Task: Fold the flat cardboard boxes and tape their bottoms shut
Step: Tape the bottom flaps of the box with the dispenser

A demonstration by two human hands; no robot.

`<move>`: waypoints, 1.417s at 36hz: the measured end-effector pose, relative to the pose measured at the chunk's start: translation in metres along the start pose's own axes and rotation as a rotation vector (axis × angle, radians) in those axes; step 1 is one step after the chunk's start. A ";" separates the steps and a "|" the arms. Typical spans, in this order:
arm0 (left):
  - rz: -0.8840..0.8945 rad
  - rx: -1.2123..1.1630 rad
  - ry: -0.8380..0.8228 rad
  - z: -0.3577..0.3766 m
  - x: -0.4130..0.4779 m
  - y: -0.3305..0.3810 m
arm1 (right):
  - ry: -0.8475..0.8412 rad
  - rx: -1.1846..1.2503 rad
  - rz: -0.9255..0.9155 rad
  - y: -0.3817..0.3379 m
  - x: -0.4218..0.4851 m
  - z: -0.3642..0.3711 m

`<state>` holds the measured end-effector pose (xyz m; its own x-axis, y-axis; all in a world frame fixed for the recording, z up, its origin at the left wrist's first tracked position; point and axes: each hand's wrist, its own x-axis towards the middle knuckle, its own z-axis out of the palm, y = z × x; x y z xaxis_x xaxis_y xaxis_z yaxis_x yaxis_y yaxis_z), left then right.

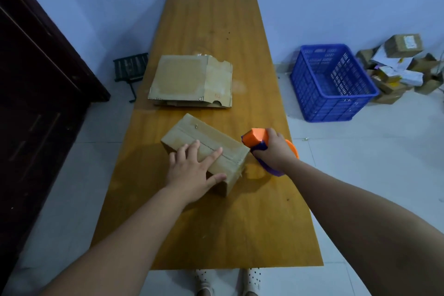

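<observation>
My left hand [192, 170] pressed flat on the folded box [206, 151]; beside the box, my right hand [276, 149] gripped the tape dispenser [255, 140].

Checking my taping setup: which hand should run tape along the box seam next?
Right, probably. The right hand grips the dispenser beside the box; the left hand lies flat on top, steadying it.

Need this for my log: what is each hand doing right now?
Left hand: open, pressing flat on the folded cardboard box.
Right hand: closed around the orange tape dispenser.
</observation>
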<state>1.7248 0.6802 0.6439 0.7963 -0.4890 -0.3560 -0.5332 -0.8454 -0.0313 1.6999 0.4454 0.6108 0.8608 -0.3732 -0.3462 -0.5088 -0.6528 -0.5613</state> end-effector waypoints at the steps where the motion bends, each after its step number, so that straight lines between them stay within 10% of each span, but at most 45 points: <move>1: 0.002 0.020 -0.001 -0.002 0.000 0.003 | 0.035 0.050 0.009 -0.002 0.001 -0.005; 10: 0.076 0.098 0.087 -0.022 0.003 0.009 | 0.210 0.574 -0.039 -0.044 -0.012 -0.054; 20: 0.036 -0.136 -0.091 -0.028 0.025 0.008 | -0.282 1.028 -0.048 -0.082 -0.040 -0.066; 30: -0.002 0.140 -0.155 -0.032 0.029 -0.023 | -0.577 1.169 -0.010 -0.090 -0.050 -0.054; 44: -0.164 -0.850 -0.145 -0.007 0.017 -0.003 | -0.624 1.017 -0.021 -0.087 -0.053 -0.047; 51: -0.397 -1.179 0.289 0.001 0.011 0.004 | -0.688 0.863 -0.061 -0.093 -0.057 -0.033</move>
<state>1.7311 0.6716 0.6388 0.9541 -0.0631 -0.2926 0.2117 -0.5490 0.8086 1.6986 0.5051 0.7077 0.8281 0.2655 -0.4938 -0.5367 0.1211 -0.8350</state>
